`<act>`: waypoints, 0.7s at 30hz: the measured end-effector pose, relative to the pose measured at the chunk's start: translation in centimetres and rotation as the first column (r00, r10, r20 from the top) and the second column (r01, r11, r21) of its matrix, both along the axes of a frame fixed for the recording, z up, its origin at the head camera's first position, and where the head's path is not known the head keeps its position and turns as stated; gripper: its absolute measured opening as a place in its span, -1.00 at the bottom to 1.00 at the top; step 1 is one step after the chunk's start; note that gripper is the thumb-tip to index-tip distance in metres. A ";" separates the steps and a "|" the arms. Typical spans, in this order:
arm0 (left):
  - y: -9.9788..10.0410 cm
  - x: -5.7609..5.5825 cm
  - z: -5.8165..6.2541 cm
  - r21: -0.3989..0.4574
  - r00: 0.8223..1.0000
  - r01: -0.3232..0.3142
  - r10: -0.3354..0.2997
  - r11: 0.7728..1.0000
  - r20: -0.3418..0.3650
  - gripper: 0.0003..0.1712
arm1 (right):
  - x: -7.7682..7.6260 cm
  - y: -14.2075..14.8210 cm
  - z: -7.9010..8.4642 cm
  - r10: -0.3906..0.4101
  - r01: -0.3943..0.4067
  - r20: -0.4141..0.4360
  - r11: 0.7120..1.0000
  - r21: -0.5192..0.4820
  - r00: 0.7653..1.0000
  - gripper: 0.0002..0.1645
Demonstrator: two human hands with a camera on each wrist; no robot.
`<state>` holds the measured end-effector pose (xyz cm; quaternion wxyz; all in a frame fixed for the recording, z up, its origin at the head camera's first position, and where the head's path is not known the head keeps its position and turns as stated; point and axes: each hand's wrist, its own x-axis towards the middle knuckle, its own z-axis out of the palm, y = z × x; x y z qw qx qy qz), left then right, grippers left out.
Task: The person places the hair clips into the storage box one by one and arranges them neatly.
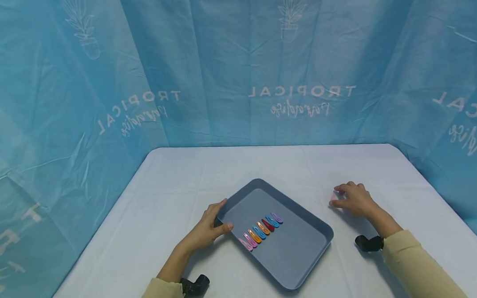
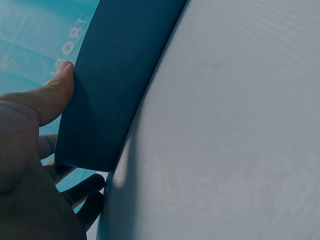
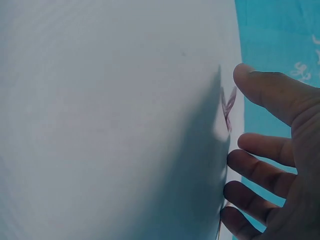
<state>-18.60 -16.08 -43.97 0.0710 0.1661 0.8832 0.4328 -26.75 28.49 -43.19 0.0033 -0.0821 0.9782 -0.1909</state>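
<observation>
A grey-blue tray lies turned at an angle on the table. My left hand grips its left corner, thumb over the rim and fingers along the outer side; the left wrist view shows the thumb against the tray wall. Inside the tray, several snap hair clips in pink, orange, blue, red and purple form a slanting row. To the right of the tray, my right hand has its thumb and fingers spread around a small pink V-shaped thing on the cloth.
A white cloth covers the table. Blue printed curtains hang behind it and along both sides. A black wrist camera is on the left wrist, and another black camera on the right.
</observation>
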 end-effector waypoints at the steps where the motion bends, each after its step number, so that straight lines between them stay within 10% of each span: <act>1: 0.0 0.0 0.0 0.000 1.000 -0.001 0.001 1.000 0.000 -0.06 | 0.0 0.0 -0.1 -0.003 0.003 0.002 1.000 -0.001 1.000 -0.23; 21: 0.0 0.0 0.0 0.007 1.000 -0.008 0.008 1.000 -0.008 -0.05 | -0.1 0.0 -0.9 -0.011 0.012 -0.033 0.999 0.048 0.999 -0.25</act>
